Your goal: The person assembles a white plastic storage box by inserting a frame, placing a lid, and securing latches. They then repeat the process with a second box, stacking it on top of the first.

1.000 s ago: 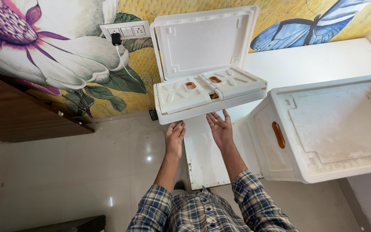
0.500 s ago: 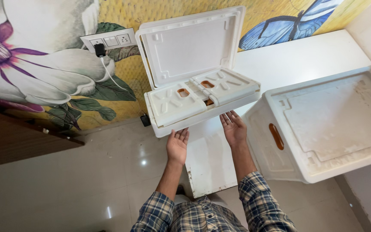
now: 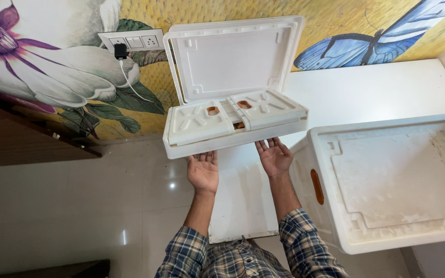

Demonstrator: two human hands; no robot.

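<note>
Under open white case [image 3: 233,98], both palms-up hands.

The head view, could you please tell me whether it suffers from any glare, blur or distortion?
Head view: sharp throughout; small ceiling-light glints on the glossy beige tiled floor; wide-angle lens bends the white table edges; the open white foam box is evenly lit, both hands unblurred.

One view only, from the head, facing steeply down and forward, quite near. Just beyond the fingers [image 3: 208,155] the white box [image 3: 233,128]; further behind, the painted wall [image 3: 52,67].
</note>
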